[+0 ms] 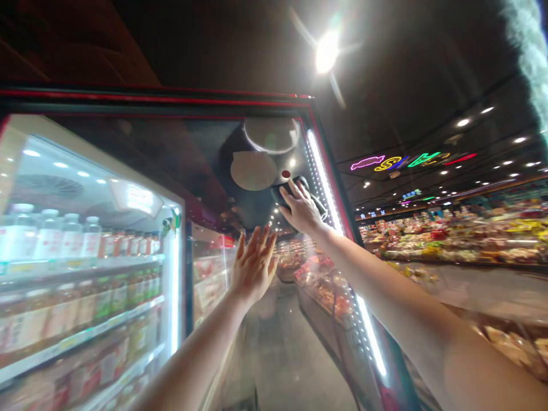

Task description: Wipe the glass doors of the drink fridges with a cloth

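A glass door with a dark red-edged frame stands tilted in front of me, reflecting lights and shop displays. Against its upper right part lies my right hand, fingers spread over a dark cloth pressed to the glass. Lower and to the left, my left hand is raised with its fingers stretched out and apart, palm toward the glass; it holds nothing. Whether its palm touches the glass is hard to tell. A pale round patch shows on the glass left of the cloth.
Lit shelves with bottles fill the left side. A bright light strip runs along the door's right edge. Beyond it on the right stretch produce displays under neon signs. A bright lamp shines overhead.
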{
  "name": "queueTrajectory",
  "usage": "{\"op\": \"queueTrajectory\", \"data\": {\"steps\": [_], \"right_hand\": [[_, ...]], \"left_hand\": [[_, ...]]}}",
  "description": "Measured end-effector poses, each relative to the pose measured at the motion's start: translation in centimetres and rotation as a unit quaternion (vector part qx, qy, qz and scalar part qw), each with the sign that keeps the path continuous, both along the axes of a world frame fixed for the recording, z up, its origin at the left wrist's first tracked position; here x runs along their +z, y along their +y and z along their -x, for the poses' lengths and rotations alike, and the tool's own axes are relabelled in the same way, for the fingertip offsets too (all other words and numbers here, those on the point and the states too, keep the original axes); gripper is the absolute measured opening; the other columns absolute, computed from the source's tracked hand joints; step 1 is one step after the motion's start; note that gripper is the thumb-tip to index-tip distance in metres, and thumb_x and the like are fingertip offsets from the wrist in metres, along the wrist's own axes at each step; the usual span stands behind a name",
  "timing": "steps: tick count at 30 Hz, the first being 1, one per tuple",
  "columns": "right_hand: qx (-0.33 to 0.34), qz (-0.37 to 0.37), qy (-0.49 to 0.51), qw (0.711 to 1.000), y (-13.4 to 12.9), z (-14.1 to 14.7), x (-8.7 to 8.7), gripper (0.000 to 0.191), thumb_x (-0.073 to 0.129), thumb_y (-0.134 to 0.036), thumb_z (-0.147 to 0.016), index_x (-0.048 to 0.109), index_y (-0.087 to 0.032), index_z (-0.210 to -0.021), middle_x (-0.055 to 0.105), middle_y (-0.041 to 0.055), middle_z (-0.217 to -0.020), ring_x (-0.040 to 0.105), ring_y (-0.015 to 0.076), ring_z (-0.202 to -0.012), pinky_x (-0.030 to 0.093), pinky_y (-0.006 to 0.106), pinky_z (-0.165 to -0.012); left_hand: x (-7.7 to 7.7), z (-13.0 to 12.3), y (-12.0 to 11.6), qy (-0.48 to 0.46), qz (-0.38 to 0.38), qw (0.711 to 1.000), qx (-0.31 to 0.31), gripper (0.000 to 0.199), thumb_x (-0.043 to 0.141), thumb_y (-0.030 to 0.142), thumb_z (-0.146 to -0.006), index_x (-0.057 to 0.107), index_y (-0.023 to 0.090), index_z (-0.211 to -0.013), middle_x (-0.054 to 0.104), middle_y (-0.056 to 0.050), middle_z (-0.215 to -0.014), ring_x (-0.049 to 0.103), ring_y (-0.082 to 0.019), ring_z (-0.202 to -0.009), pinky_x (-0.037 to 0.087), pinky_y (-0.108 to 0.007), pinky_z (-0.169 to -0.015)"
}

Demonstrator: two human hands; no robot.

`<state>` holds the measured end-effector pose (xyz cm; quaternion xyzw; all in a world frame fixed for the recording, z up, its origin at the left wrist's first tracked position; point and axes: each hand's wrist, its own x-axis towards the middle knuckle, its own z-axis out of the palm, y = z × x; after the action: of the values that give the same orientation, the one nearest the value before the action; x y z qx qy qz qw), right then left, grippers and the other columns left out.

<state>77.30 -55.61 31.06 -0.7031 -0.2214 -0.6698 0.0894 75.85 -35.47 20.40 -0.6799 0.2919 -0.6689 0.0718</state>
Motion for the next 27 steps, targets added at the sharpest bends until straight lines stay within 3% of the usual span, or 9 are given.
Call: {"op": "queueTrajectory", "data": {"steps": [3,5,9,12,14,17,21,23,27], "right_hand": [[0.018,0.134,-0.027,0.99,-1.5,-0.2,-4.1,0.049,0.055,-0.032,-0.098,0.053,-0.025,-0.147,0.034,0.0054,-0.164,0.027,0.0288,-0.153,0.034,0.048,-0.123],[0.008,0.124,-0.037,0.992,-3.3,-0.6,-4.9,0.047,0.05,-0.031,-0.1,0.052,-0.026,-0.147,0.037,0.0048,-0.163,0.03,0.028,-0.152,0.037,0.049,-0.121],[-0.003,-0.04,-0.031,0.999,-4.6,-1.9,0.5,0.047,0.043,-0.026,-0.102,0.05,-0.021,-0.148,0.038,0.0099,-0.162,0.031,0.0312,-0.151,0.042,0.052,-0.116],[0.015,-0.121,-0.021,0.992,-2.1,-2.6,6.0,0.05,0.042,-0.023,-0.101,0.045,-0.015,-0.15,0.036,0.014,-0.162,0.026,0.033,-0.152,0.035,0.055,-0.119],[0.022,-0.113,-0.015,0.993,0.2,-2.6,7.1,0.051,0.044,-0.025,-0.101,0.043,-0.014,-0.151,0.033,0.0148,-0.163,0.022,0.0341,-0.153,0.03,0.057,-0.121],[0.019,-0.008,-0.025,0.999,1.9,-2.1,4.0,0.051,0.048,-0.029,-0.099,0.046,-0.02,-0.15,0.032,0.0084,-0.165,0.023,0.0318,-0.154,0.032,0.055,-0.122],[-0.007,0.092,-0.052,0.994,-1.1,-1.5,-2.1,0.048,0.048,-0.034,-0.1,0.05,-0.028,-0.147,0.038,0.0021,-0.162,0.032,0.0283,-0.15,0.038,0.051,-0.12],[-0.027,0.031,-0.058,0.997,-3.1,-1.9,-2.3,0.047,0.046,-0.035,-0.101,0.052,-0.026,-0.146,0.042,0.0056,-0.16,0.038,0.0311,-0.147,0.042,0.054,-0.115],[-0.023,-0.105,-0.058,0.992,-2.4,-3.0,1.1,0.049,0.044,-0.032,-0.1,0.05,-0.021,-0.148,0.042,0.0109,-0.159,0.036,0.0366,-0.147,0.043,0.06,-0.112]], "left_hand": [[0.1,-0.3,1.4,-0.009,0.0,1.0,0.001,0.064,0.048,0.031,-0.099,0.026,0.029,-0.159,0.037,-0.006,-0.162,0.032,-0.028,-0.151,0.024,-0.058,-0.124],[0.2,-0.4,2.5,-0.011,-0.003,1.0,0.005,0.066,0.047,0.031,-0.098,0.024,0.029,-0.16,0.036,-0.007,-0.162,0.031,-0.029,-0.151,0.024,-0.059,-0.124],[0.2,-0.2,4.4,-0.012,0.024,0.999,0.024,0.066,0.047,0.03,-0.098,0.024,0.029,-0.16,0.036,-0.006,-0.163,0.031,-0.03,-0.151,0.024,-0.059,-0.124],[0.0,0.0,5.0,-0.001,0.045,0.998,0.039,0.068,0.048,0.03,-0.098,0.022,0.03,-0.16,0.033,-0.006,-0.164,0.028,-0.031,-0.152,0.023,-0.06,-0.125],[-0.3,0.1,5.1,0.01,0.047,0.998,0.046,0.069,0.048,0.03,-0.098,0.019,0.029,-0.161,0.031,-0.006,-0.165,0.026,-0.032,-0.153,0.022,-0.061,-0.125],[-0.7,0.0,4.9,0.014,0.05,0.998,0.048,0.071,0.047,0.031,-0.099,0.016,0.029,-0.162,0.029,-0.005,-0.166,0.023,-0.031,-0.154,0.02,-0.06,-0.126],[-1.0,0.0,4.7,0.004,0.053,0.998,0.044,0.072,0.047,0.031,-0.099,0.012,0.03,-0.162,0.028,-0.006,-0.166,0.022,-0.03,-0.154,0.02,-0.059,-0.126],[-1.1,0.0,4.7,0.001,0.049,0.997,0.052,0.072,0.047,0.031,-0.1,0.01,0.029,-0.162,0.028,-0.007,-0.166,0.021,-0.03,-0.155,0.021,-0.059,-0.125],[-1.4,0.2,4.7,-0.009,0.046,0.996,0.071,0.074,0.045,0.029,-0.101,0.004,0.028,-0.163,0.027,-0.007,-0.166,0.021,-0.029,-0.155,0.022,-0.058,-0.125]]}}
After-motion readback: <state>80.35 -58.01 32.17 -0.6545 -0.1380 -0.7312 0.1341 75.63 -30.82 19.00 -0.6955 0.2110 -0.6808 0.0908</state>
